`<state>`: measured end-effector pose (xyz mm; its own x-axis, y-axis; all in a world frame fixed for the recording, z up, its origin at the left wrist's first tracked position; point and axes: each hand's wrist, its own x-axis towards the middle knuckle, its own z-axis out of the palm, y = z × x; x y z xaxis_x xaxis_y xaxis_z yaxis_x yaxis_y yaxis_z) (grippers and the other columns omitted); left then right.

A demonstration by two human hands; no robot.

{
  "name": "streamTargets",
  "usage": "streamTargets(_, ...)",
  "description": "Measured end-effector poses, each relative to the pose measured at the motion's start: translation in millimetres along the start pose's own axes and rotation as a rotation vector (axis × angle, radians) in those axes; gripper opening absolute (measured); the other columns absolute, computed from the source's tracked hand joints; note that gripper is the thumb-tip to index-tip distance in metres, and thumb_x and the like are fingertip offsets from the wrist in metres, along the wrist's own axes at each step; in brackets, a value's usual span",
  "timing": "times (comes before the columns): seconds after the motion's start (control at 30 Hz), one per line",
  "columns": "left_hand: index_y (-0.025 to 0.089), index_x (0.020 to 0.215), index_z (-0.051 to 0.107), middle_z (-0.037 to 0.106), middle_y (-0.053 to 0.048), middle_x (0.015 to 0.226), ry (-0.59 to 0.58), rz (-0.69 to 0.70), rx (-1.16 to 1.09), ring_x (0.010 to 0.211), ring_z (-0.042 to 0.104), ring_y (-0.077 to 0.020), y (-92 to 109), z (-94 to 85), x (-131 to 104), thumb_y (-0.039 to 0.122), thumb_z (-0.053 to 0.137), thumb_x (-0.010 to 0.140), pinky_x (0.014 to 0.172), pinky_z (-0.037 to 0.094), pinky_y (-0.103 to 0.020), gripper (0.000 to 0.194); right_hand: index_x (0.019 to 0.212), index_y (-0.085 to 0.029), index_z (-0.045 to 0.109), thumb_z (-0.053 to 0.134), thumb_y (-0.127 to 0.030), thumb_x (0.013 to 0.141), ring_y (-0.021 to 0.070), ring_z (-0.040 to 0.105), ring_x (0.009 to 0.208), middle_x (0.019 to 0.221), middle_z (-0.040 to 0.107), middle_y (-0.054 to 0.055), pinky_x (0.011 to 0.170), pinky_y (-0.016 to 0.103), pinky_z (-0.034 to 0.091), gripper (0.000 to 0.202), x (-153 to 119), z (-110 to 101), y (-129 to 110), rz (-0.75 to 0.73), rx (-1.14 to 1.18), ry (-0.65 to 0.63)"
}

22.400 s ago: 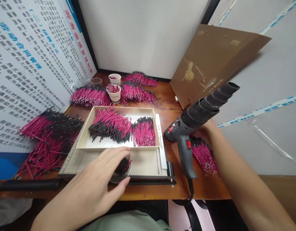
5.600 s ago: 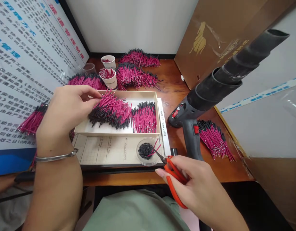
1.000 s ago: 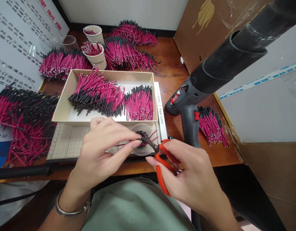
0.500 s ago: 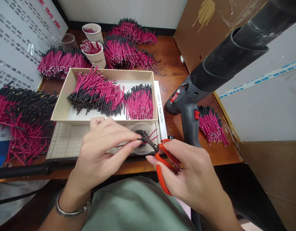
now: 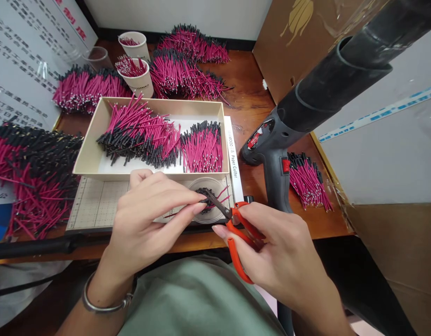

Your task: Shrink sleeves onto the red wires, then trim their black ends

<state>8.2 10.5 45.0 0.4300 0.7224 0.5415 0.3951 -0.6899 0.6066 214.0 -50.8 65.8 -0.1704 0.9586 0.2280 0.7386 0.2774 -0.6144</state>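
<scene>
Between thumb and index finger, my left hand (image 5: pixel 150 219) pinches a short pink wire (image 5: pixel 170 215) with a black end. My right hand (image 5: pixel 274 247) is closed around the orange handles of a pair of scissors (image 5: pixel 240 242), whose dark blades point at the wire's black tip. Just under the blades sits a clear round cup (image 5: pixel 208 220) holding small black bits and a few pink wires. Behind my hands, a cream box (image 5: pixel 93 140) contains two heaps of pink wires with black ends. It rests on a paper cutter (image 5: pixel 96 200).
A black heat gun-like tool (image 5: pixel 276 172) with a wide tube stands on the right, beside a small wire bundle (image 5: pixel 308 182). Large wire piles lie at left (image 5: pixel 37 177) and back (image 5: pixel 180 74). Two paper cups (image 5: pixel 136 84) with wires stand behind the box.
Both hands hold nearly the same pose, the scissors still at the wire's black end. The whole view has shifted very slightly.
</scene>
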Motion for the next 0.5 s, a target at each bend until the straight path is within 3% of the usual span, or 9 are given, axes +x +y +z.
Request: streamTargets(0.5,0.025,0.098,0.069,0.077,0.005,0.084,0.009,-0.006,-0.019,0.068,0.064,-0.0128,-1.6,1.9,-1.5,0.016,0.071,0.099,0.071,0.039,-0.041,0.009,0.068,-0.02,0.032,0.066,-0.028,0.093,0.0039,0.024,0.054,0.061,0.03,-0.008,0.049,0.018,0.025,0.043,-1.6,-0.4,-0.6,0.006,0.006,0.002)
